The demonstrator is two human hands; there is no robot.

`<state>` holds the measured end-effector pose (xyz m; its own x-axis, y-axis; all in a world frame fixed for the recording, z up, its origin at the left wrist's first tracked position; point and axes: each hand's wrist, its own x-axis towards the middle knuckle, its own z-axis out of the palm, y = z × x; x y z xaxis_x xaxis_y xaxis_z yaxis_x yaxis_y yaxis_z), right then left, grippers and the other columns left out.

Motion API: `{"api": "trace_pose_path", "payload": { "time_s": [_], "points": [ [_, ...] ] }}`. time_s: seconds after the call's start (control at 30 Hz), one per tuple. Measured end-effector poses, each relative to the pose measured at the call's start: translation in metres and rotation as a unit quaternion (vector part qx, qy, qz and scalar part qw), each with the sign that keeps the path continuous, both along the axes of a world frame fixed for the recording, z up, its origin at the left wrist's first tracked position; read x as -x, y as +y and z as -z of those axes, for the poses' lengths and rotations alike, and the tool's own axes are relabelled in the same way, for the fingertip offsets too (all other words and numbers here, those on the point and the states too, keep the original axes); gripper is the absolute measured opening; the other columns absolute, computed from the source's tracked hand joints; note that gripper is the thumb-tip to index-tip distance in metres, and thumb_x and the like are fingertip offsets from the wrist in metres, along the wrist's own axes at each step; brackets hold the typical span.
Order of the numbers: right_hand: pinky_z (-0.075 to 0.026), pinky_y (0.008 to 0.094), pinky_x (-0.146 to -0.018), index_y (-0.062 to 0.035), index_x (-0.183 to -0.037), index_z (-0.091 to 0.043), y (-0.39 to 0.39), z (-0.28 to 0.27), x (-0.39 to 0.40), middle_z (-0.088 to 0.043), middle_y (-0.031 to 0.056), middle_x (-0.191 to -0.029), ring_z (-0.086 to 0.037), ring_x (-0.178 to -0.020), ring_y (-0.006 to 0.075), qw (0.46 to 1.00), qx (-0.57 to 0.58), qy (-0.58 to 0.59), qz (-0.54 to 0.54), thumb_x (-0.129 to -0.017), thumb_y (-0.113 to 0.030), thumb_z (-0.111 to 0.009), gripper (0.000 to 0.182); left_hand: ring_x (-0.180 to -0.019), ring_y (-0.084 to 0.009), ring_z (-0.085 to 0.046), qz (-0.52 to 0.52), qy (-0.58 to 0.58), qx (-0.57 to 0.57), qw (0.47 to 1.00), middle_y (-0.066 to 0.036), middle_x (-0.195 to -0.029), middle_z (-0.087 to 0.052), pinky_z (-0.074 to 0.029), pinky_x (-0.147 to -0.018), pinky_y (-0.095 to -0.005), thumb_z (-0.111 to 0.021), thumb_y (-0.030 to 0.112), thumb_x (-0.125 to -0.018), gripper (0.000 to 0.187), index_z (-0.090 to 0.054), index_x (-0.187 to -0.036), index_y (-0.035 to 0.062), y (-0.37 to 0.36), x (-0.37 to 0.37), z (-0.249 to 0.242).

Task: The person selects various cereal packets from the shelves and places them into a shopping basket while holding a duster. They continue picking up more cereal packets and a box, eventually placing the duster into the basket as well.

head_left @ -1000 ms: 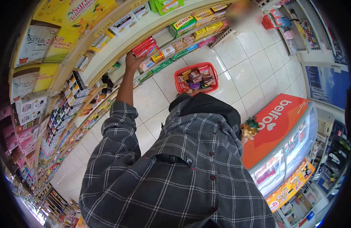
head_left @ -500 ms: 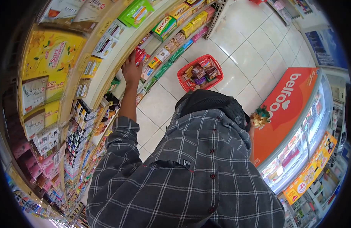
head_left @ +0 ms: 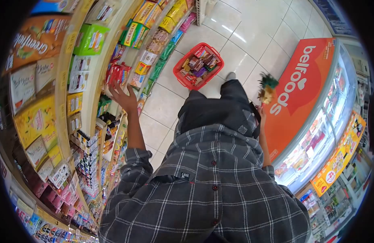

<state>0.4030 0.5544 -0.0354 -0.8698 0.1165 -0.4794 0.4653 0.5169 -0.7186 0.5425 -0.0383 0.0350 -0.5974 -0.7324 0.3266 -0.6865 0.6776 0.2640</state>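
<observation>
My left hand point(head_left: 125, 96) is at the shelf on the left with its fingers spread, holding nothing. Just beyond its fingertips lie shiny red packets point(head_left: 117, 73). Down at my right side, my right hand point(head_left: 261, 112) is closed on what looks like a feather duster point(head_left: 267, 89) with golden and dark green feathers. Most of its handle is hidden. A red shopping basket point(head_left: 179, 72) stands on the floor in front of my feet, with several wrapped snack packets point(head_left: 197, 65) inside.
Shelves of boxed and bagged goods curve along my left, with green Energen boxes point(head_left: 134, 35) past the red packets. An orange belfoods freezer point(head_left: 296, 101) with glass sides stands on my right. White floor tiles point(head_left: 259, 40) run between them.
My left hand has come away from the red packets and its fingers have spread. The view has shifted, and my legs and one shoe now show beside the basket.
</observation>
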Motion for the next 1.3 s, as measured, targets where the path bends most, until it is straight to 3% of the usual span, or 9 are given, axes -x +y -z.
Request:
{"api": "trace_pose_path", "payload": {
  "time_s": [0.1,0.2,0.33,0.43,0.7,0.77,0.97,1.1,1.3],
  "points": [
    [-0.041,0.0304,-0.052,-0.004,-0.103,-0.061,0.007,0.022,0.046,-0.053,0.0011,-0.063,-0.052,-0.056,0.0137,0.997,-0.019,-0.002,-0.077,-0.1,-0.044,-0.047,0.042,-0.137,-0.0456,-0.026,-0.022,-0.035,-0.044,0.998,-0.028,-0.147,-0.028,-0.018,-0.112,-0.0618,-0.059,0.03,-0.091,0.068,-0.031,-0.148,0.0082,0.076,-0.012,0.039],
    [-0.046,0.0389,-0.072,-0.0005,-0.097,-0.06,-0.021,0.012,0.102,-0.061,0.0169,-0.077,-0.06,-0.074,0.0271,0.968,-0.021,-0.035,-0.248,-0.099,-0.035,-0.047,0.037,-0.138,-0.0424,-0.028,0.04,-0.105,-0.228,0.967,-0.027,-0.148,-0.032,-0.025,-0.114,-0.0494,-0.061,0.028,-0.09,0.067,-0.034,-0.145,0.001,0.164,-0.031,0.105],
    [-0.048,0.0454,-0.078,0.0003,-0.096,-0.059,-0.041,0.077,0.167,-0.06,0.0179,-0.089,-0.061,-0.092,0.0347,0.877,-0.13,-0.132,-0.443,-0.089,-0.043,-0.062,0.044,-0.136,-0.038,-0.036,0.01,-0.22,-0.555,0.802,-0.027,-0.144,-0.038,-0.029,-0.114,-0.041,-0.063,0.047,-0.088,0.076,-0.039,-0.14,-0.0023,0.262,-0.042,0.18],
    [-0.048,0.0474,-0.08,-0.0024,-0.099,-0.053,-0.051,0.109,0.154,-0.056,0.0172,-0.1,-0.058,-0.1,0.0383,0.824,-0.228,-0.156,-0.494,-0.078,-0.05,-0.072,0.055,-0.131,-0.0373,-0.043,-0.022,-0.254,-0.62,0.742,-0.027,-0.135,-0.049,-0.033,-0.111,-0.0415,-0.064,0.044,-0.089,0.068,-0.047,-0.135,-0.0028,0.288,0.007,0.218],
    [-0.05,0.047,-0.079,-0.0038,-0.108,-0.042,-0.041,0.148,0.153,-0.046,0.0161,-0.111,-0.054,-0.105,0.0371,0.834,-0.32,-0.232,-0.385,-0.06,-0.037,-0.089,0.075,-0.111,-0.0411,-0.056,0.184,-0.162,-0.423,0.872,-0.023,-0.126,-0.053,-0.047,-0.095,-0.0461,-0.077,0.025,-0.072,0.072,-0.045,-0.133,0.0035,0.26,0.207,0.467],
    [-0.048,0.048,-0.083,-0.0022,-0.108,-0.041,-0.038,0.156,0.157,-0.045,0.0166,-0.111,-0.053,-0.105,0.0381,0.827,-0.318,-0.241,-0.397,-0.061,-0.038,-0.088,0.076,-0.112,-0.0393,-0.056,0.079,-0.199,-0.407,0.888,-0.021,-0.129,-0.052,-0.048,-0.093,-0.0462,-0.078,0.025,-0.073,0.08,-0.039,-0.14,0.0062,0.249,0.278,0.481],
    [-0.046,0.0496,-0.086,0.0008,-0.113,-0.039,-0.018,0.176,0.148,-0.043,0.0185,-0.118,-0.052,-0.108,0.0391,0.799,-0.348,-0.235,-0.431,-0.063,-0.042,-0.087,0.081,-0.127,-0.0295,-0.043,0.144,-0.309,-0.196,0.92,-0.014,-0.133,-0.047,-0.037,-0.101,-0.0476,-0.08,0.027,-0.07,0.083,-0.04,-0.139,0.0053,0.262,0.333,0.558],
    [-0.046,0.0497,-0.085,0.0019,-0.114,-0.04,-0.028,0.176,0.161,-0.043,0.0186,-0.119,-0.053,-0.107,0.0394,0.796,-0.33,-0.283,-0.422,-0.064,-0.045,-0.086,0.083,-0.118,-0.0306,-0.047,0.162,-0.309,-0.157,0.924,-0.013,-0.127,-0.049,-0.038,-0.097,-0.0449,-0.082,0.035,-0.067,0.077,-0.049,-0.129,0.004,0.265,0.321,0.555],
    [-0.047,0.0475,-0.082,-0.0023,-0.106,-0.043,-0.048,0.166,0.164,-0.045,0.0151,-0.11,-0.054,-0.102,0.037,0.803,-0.307,-0.268,-0.436,-0.064,-0.042,-0.086,0.072,-0.118,-0.0359,-0.048,0.08,-0.105,-0.354,0.926,-0.017,-0.124,-0.052,-0.04,-0.102,-0.0431,-0.085,0.024,-0.062,0.067,-0.055,-0.118,0.0003,0.248,0.288,0.468]
  ]
}}
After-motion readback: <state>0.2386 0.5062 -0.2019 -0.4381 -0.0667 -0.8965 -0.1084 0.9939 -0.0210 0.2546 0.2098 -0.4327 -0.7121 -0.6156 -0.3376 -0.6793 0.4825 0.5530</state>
